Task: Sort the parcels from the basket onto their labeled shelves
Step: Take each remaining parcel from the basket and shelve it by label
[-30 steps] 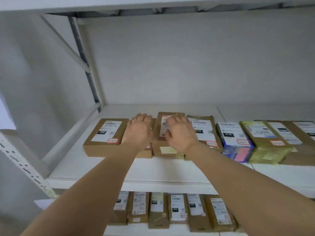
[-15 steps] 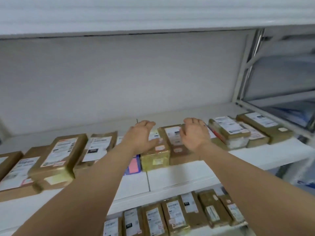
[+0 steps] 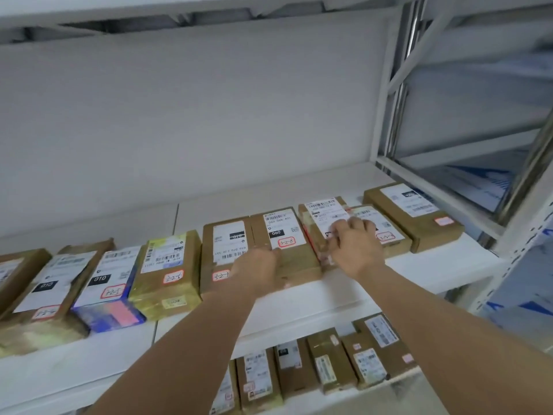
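A row of flat rectangular parcels lies along the smooth white shelf. Farthest left of the fingers sit a kraft-paper parcel, a glossy blue box with a pink patch on its end, and a parcel in yellowish tape. The left hand rests on two matte cardboard boxes, a box labelled 010 under its knuckles and a box labelled 060 just past its fingertips; the fingers look loosely curled, though blur makes it hard to tell whether they grip. The right hand presses curled fingers onto a white-labelled parcel. Right of those fingers lie a slim box and a thick brown carton. More parcels stand on the lower shelf.
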Demonstrator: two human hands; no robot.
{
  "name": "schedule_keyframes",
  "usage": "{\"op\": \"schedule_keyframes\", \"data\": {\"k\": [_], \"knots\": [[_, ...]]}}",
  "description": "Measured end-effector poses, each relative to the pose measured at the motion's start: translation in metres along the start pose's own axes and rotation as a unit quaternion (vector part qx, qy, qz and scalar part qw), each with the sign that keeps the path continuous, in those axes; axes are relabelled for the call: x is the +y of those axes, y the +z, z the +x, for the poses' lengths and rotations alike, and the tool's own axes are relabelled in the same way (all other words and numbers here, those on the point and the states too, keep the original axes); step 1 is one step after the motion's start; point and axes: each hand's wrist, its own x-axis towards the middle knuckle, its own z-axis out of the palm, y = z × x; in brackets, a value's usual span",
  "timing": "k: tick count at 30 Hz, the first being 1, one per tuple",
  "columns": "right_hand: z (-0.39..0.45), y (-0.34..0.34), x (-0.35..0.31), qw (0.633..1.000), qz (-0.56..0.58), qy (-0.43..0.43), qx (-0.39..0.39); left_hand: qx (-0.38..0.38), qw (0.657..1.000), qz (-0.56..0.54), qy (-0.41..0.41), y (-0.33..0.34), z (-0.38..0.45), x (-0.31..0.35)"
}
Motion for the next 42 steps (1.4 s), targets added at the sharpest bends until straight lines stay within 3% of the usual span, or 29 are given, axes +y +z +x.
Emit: {"op": "schedule_keyframes", "data": {"k": [4, 7, 11, 16, 21, 25, 32, 42], "knots": [[0.012, -0.007, 0.022, 0.995, 0.057, 0.054, 0.057, 0.002, 0.999, 0.031, -0.034, -0.002, 0.004, 0.004], [0.027, -0.016, 0.045, 0.985, 0.068, 0.141, 0.076, 0.011, 0.998, -0.019, -0.054, -0.012, 0.012, 0.014], [0.053, -0.022, 0.074, 0.977, 0.053, 0.199, 0.057, 0.085, 0.990, -0.111, 0.007, -0.034, 0.031, 0.048], [0.078, -0.023, 0.114, 0.957, 0.007, 0.290, 0.008, 0.069, 0.995, -0.038, 0.064, -0.046, 0.074, 0.098], [0.092, -0.021, 0.155, 0.947, 0.033, 0.320, -0.001, 0.078, 0.993, 0.008, 0.092, -0.034, 0.102, 0.132], [0.092, -0.012, 0.174, 0.951, 0.075, 0.298, -0.019, 0.054, 0.993, 0.031, 0.104, -0.025, 0.107, 0.152], [0.100, -0.005, 0.164, 0.959, 0.105, 0.263, 0.011, 0.020, 0.998, 0.060, 0.029, -0.020, 0.110, 0.153], [0.119, 0.013, 0.144, 0.982, 0.050, 0.178, -0.047, 0.008, 0.998, 0.057, -0.006, -0.020, 0.113, 0.126]]}}
